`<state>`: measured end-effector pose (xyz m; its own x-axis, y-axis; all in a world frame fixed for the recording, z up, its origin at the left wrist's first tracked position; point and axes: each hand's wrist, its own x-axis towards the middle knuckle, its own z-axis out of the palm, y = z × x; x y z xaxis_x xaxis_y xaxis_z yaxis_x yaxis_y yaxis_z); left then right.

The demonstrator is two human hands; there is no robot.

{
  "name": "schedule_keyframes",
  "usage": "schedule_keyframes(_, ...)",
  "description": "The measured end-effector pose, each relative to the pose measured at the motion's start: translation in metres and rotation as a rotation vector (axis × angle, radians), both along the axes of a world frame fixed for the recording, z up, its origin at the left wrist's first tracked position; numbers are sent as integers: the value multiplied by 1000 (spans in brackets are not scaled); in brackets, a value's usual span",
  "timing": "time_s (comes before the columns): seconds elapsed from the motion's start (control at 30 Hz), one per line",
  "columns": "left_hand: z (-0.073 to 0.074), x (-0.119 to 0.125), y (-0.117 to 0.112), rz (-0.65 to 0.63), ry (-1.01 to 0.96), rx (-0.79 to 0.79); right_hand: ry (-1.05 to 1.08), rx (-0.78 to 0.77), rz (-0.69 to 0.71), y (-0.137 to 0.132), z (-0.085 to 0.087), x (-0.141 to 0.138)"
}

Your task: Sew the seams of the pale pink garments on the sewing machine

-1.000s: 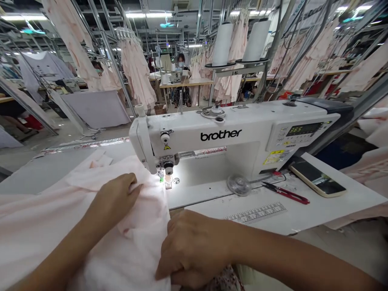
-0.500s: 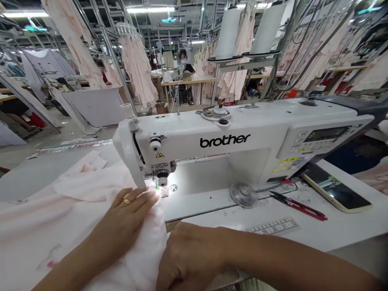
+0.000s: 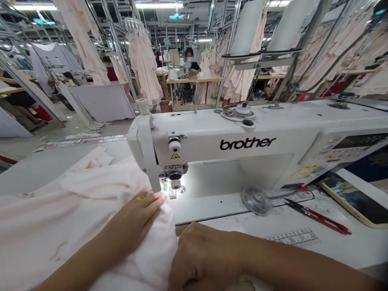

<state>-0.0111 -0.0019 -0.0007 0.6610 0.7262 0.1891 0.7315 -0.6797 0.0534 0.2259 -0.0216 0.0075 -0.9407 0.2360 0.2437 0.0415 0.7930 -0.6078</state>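
Pale pink fabric (image 3: 87,198) spreads over the left of the table and runs up to the needle area of a white sewing machine (image 3: 200,131). On top of it lies my left hand (image 3: 138,216), fingers stretched out and together, tips just in front of the lit presser foot. A yellow ring shows on one finger. Nearer to me, my right hand (image 3: 203,252) is closed at the fabric's right edge by the table front. Its fingertips are curled under and mostly hidden.
Right of the needle lie a clear round dish (image 3: 257,200), red-handled thread snips (image 3: 321,218) and a phone (image 3: 357,198). A printed ruler scale (image 3: 294,237) marks the tabletop. Thread cones (image 3: 247,28) stand above the machine. Behind, a person (image 3: 189,66) sits among hanging pink garments (image 3: 144,64).
The camera view has shifted, so the machine and table items sit farther right in the picture. Both hands keep nearly the same places on the fabric relative to the machine.
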Motion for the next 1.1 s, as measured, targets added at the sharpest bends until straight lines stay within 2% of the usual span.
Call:
schedule_keyframes(0.13, 5, 1, 12, 44, 16, -35, 15, 9, -67, 4, -10, 0)
schedule_keyframes(0.23, 8, -1, 9, 35, 36, 104, 39, 35, -26, 5, -11, 0)
schedule_keyframes(0.3, 10, -3, -1, 104, 44, 191, 59, 105, 31, 5, -10, -1)
schedule_keyframes(0.37, 10, -5, -13, 274, 53, 179, 70, 251, 90, 4, -9, -2)
schedule_keyframes(0.47, 7, -5, -25, 561, 72, 10, 55, 557, 169, -1, -6, -3)
schedule_keyframes(0.53, 6, -3, -26, 633, 58, -97, 51, 751, 211, -4, -4, -2)
schedule_keyframes(0.63, 8, -4, -21, 612, 23, -191, 109, 896, 200, -7, -1, -1)
schedule_keyframes(0.7, 12, -9, -18, 616, -5, -207, 166, 870, 148, -8, 0, 0)
schedule_keyframes(0.8, 15, -16, -18, 598, -45, -132, 189, 777, 67, -8, 2, 0)
schedule_keyframes(1.0, 1, -11, -18, 272, -79, 145, 44, 599, 78, -9, 2, -2)
schedule_keyframes(1.1, -4, -12, -13, 88, 23, 235, 4, 552, 79, -8, 2, -1)
